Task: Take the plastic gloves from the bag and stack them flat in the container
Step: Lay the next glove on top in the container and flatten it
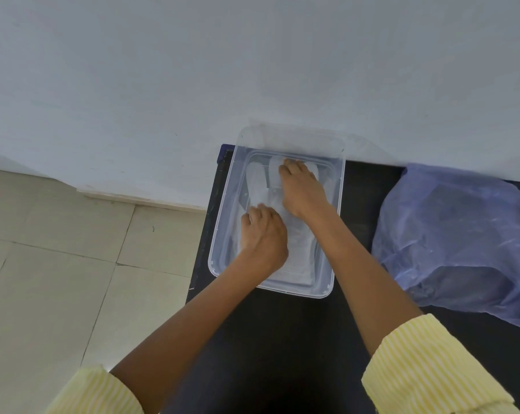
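Note:
A clear plastic container (223, 204) sits on the black table against the wall. Thin see-through plastic gloves (300, 252) lie flat on its bottom. My left hand (264, 234) rests palm down on the near left part of the gloves, fingers slightly curled. My right hand (300, 189) presses palm down on the far part of the gloves, fingertips near the container's back wall. Both hands hide much of the top glove. A bluish translucent plastic bag (458, 240) lies crumpled to the right of the container.
The black table (360, 204) ends just left of the container, with a tiled floor (58, 264) below. A pale wall (193, 70) stands right behind the container and the bag. Yellow striped sleeves are rolled up on both forearms.

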